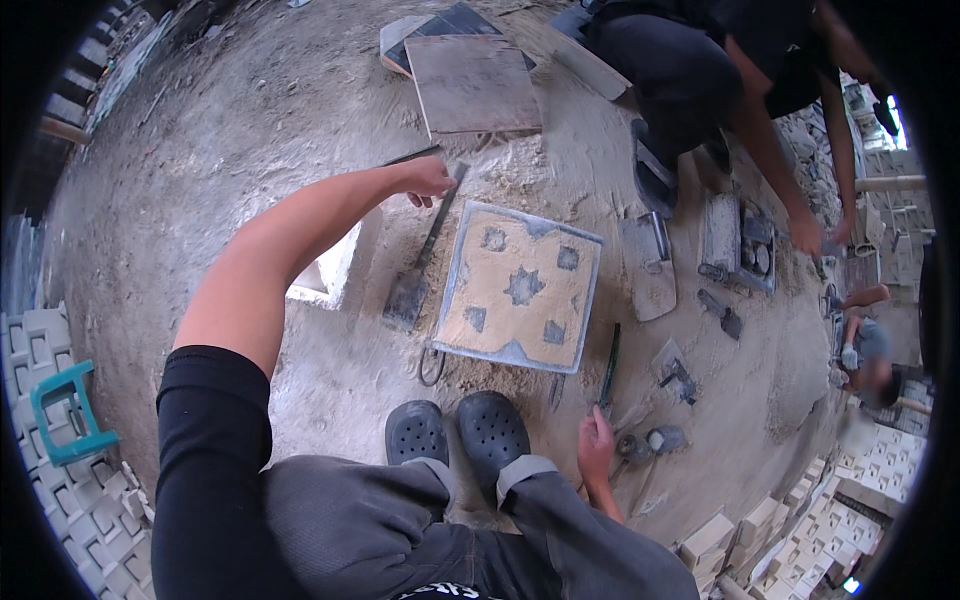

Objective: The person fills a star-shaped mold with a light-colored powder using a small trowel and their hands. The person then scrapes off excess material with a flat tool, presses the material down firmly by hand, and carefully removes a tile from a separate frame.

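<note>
A square tile [500,338] with a sandy face, grey star and patches, and a pale grey border lies in front of my shoes. My left hand [428,180] is over its far left corner, fingers curled; whether they hold anything is hidden. A thin dark bar [408,156] passes just behind that hand. Beside it lies a flat-bladed scraper [405,300] with a long handle. My right hand [596,445], near the tile's near right corner, is closed around the lower end of a narrow dark-green strip-like tool [611,362]. A wire loop [431,367] shows at the tile's near left corner.
A white box-like block [335,270] stands under my left forearm. Boards [475,85] lie beyond the tile. Rightward are a metal plate [648,270], a brush-like tool [720,313], small cups [665,438] and a crouching co-worker [680,80]. A teal stool [70,412] stands far left.
</note>
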Available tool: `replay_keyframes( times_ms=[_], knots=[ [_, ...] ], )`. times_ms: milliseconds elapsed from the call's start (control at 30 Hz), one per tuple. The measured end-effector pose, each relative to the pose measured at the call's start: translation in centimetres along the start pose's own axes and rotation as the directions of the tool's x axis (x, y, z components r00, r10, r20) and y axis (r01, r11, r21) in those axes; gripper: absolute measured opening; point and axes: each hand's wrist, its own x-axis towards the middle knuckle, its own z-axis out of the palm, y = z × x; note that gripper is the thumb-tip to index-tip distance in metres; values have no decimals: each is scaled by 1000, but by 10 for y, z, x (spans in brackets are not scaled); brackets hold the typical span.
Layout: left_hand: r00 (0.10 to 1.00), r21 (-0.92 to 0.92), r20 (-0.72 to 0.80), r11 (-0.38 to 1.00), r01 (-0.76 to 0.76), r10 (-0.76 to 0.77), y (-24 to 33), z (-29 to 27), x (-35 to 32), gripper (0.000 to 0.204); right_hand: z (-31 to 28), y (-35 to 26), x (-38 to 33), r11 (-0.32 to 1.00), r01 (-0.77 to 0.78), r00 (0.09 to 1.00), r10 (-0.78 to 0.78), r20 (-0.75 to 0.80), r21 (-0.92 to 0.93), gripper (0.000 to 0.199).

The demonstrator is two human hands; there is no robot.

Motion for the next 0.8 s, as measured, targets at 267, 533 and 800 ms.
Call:
replay_keyframes(
  times_ms=[267, 533, 800],
  knots=[
    [629, -131, -771, 991, -2, -100, 4, -43, 53, 65, -30, 24, -7, 989, -150, 988, 150, -24, 2, 44],
    [671, -702, -591, 695, -155, -448, -17, -52, 104, 62, -40, 24, -18, 971, -220, 975, 221, -3, -96, 45],
    [666, -592, -709, 709, -383, -233, 0, -50, 97, 59, -39, 31, -24, 972, -229, 973, 231, 30, -42, 48]
  ],
)
